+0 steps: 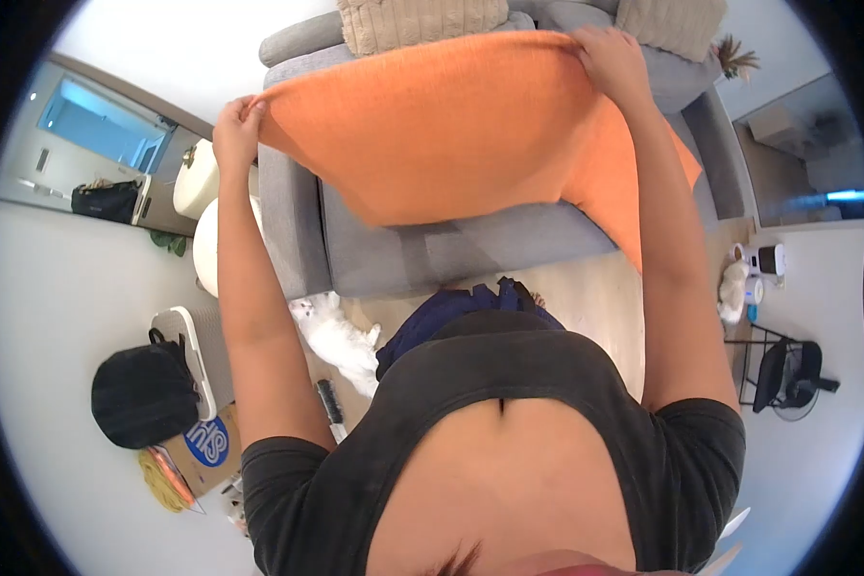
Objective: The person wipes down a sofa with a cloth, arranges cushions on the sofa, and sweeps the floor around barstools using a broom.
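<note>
An orange cloth is stretched between my two hands in front of the grey sofa. My left hand pinches its upper left corner, beside the sofa's left armrest. Higher and to the right, my right hand is closed on the top edge. From there more of the fabric hangs down behind my right forearm. The cloth's upper edge is drawn fairly straight, and its lower edge sags over the seat. What lies behind the cloth is hidden.
A white cat lies on the floor by the sofa's front. Beige cushions rest on the backrest. On the left are a black bag and a cardboard box. Another white cat is at right, near a black-framed stand.
</note>
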### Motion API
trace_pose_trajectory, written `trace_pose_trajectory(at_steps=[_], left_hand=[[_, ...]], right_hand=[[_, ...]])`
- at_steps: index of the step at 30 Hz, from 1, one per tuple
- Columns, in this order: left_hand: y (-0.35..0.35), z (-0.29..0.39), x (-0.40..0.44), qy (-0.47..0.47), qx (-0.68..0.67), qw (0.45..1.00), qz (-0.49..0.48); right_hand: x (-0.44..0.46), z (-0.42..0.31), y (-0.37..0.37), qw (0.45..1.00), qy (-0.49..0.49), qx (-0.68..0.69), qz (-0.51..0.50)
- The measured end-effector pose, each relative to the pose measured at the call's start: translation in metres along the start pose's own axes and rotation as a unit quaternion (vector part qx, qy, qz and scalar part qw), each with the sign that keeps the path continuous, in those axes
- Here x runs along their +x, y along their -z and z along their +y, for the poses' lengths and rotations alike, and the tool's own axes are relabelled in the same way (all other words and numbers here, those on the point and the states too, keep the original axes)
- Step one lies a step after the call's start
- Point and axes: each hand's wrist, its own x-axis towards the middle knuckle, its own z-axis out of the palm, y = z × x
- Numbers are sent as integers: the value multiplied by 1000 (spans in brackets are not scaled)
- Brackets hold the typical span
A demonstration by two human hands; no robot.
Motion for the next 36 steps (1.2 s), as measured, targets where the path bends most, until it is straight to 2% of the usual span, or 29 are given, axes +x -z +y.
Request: trace_pose_trajectory(at_steps=[3,8,10,12,13,17,19,22,26,28,30,31,32,34,35,36], left_hand=[[-17,0,33,40,20,995,-84],[-69,-28,60,-35,55,993,-102],[-78,-33,68,26,-61,994,-83],[-79,-37,86,-1,-48,997,-63],[-76,-39,95,9,-74,995,-64],[-64,-31,119,36,-138,989,-32],[-61,-24,122,36,-121,992,-23],[-66,-18,116,54,-92,994,-27],[-103,-36,107,109,-143,979,-96],[-113,-36,111,106,-97,989,-40],[-105,-13,118,91,-87,991,-44],[-107,-16,123,119,-136,982,-52],[-112,-20,125,123,-132,983,-46],[-120,-26,125,-8,67,997,-25],[-120,-12,119,-10,71,996,-49],[-128,-3,114,-46,92,994,-33]], right_hand=[[19,10,-38,997,-2,68,-25],[24,-7,-64,999,-48,-4,-10],[35,-12,-65,998,-58,-4,-17],[46,-12,-69,991,-99,72,48],[52,-10,-70,991,-101,72,44],[79,3,-80,988,-62,92,108],[90,8,-86,986,-41,102,129],[98,13,-96,982,-38,162,93],[99,22,-124,982,-21,175,63],[108,32,-134,979,-22,190,63],[118,38,-134,986,-38,157,52],[120,40,-136,985,-32,162,52],[122,44,-138,980,-33,191,43],[126,47,-140,973,-27,225,37],[123,44,-139,975,-43,210,-56],[121,44,-138,969,-58,190,-148]])
